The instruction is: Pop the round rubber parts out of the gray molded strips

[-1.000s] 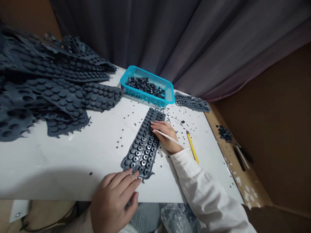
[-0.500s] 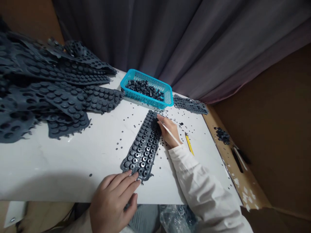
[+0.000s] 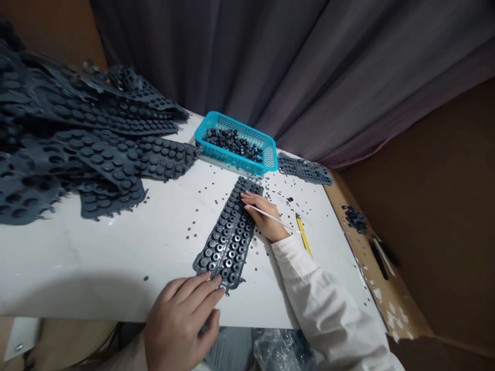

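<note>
A dark grey rubber sheet (image 3: pixel 225 240) with rows of round raised caps lies slantwise on the white table. Many caps on its right and near side show holes in their tops; those along the left edge look solid. My left hand (image 3: pixel 189 309) lies with fingers stretched out, fingertips on the sheet's near end. Over the sheet's upper part, my right hand (image 3: pixel 263 214) pinches a thin white stick (image 3: pixel 273 217), whose rear end points right toward the sleeve. The stick's front tip is hidden by my fingers. Small dark discs (image 3: pixel 270 193) are scattered around the sheet.
Behind the sheet stands a blue plastic basket (image 3: pixel 235 165) holding small dark rubber pieces. A heap of similar rubber sheets (image 3: pixel 104 149) fills the left. A yellow cutter (image 3: pixel 303 236) lies right of my hand. Another sheet (image 3: pixel 305 169) lies at the back right, near a cardboard edge (image 3: pixel 381 268).
My right hand has moved left and slightly nearer over the sheet, and the white stick has tilted flatter. My left hand stays on the near end. The view has shifted slightly.
</note>
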The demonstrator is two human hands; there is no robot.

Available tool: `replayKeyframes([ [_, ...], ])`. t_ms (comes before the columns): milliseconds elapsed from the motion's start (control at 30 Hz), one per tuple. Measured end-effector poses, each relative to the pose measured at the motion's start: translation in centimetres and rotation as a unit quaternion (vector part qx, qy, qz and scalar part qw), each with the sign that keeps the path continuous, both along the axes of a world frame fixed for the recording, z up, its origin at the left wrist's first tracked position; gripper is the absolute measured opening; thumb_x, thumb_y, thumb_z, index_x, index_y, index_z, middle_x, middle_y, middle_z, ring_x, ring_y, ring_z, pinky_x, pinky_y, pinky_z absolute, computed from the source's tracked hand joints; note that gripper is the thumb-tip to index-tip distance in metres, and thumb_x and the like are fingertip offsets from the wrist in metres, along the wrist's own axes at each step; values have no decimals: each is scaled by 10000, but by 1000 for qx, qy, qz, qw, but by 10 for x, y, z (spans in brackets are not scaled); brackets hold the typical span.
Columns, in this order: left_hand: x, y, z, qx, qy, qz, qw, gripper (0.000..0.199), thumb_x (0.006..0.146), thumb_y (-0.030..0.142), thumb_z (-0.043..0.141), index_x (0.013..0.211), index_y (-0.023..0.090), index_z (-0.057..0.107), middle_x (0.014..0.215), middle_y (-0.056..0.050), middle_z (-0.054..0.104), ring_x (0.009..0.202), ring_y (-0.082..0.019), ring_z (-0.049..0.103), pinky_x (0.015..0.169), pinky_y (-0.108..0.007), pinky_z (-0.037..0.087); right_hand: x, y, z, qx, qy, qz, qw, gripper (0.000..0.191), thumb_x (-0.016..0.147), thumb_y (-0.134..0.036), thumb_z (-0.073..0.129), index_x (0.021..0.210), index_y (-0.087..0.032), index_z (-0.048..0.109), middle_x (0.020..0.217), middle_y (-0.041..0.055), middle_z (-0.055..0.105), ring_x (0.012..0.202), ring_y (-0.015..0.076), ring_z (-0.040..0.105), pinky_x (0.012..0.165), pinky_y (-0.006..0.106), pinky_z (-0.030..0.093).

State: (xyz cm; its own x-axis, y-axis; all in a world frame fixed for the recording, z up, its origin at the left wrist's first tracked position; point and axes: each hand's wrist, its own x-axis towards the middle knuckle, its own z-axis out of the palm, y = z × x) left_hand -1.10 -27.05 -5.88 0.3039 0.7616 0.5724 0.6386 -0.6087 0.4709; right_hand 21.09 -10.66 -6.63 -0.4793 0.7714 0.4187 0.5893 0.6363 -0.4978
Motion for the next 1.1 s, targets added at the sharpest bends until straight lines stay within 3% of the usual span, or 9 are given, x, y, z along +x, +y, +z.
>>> replayKeyframes([
  [167,0,0,1,5,6,3,1000,283,787,137,486,952,235,693,923,8,722,875,-163,639,751,-303,453,1,1,-1,7,-17,3,1000,206,912,-273,459,1054,-216,598,1122,85,661,1146,190,560,951,390,473],
  [367,0,-1,-1,-4,-14,5,1000,293,778,132,492,965,241,689,951,38,717,897,-161,636,758,-310,439,1,9,-1,43,-74,-16,996,251,924,-272,429,1103,-223,596,1117,76,667,1005,194,630,877,368,496],
  [567,0,0,1,3,-8,4,1000,302,773,126,493,967,248,689,934,30,720,890,-159,635,759,-297,441,4,20,3,72,-13,-120,990,261,923,-313,424,1091,-224,603,1129,83,657,1045,212,614,909,394,490],
  [767,0,2,2,10,-6,4,1000,267,786,133,478,891,238,700,918,17,723,868,-162,635,756,-296,436,5,14,-4,-4,15,-31,999,219,909,-310,467,1041,-220,617,1170,75,640,1169,195,541,985,415,448],
  [1100,0,2,2,8,-4,2,1000,270,797,134,470,905,232,698,925,14,724,870,-168,637,753,-301,427,4,12,-1,32,-53,-9,998,175,874,-261,524,1002,-194,624,1127,102,660,1126,200,569,959,409,452],
])
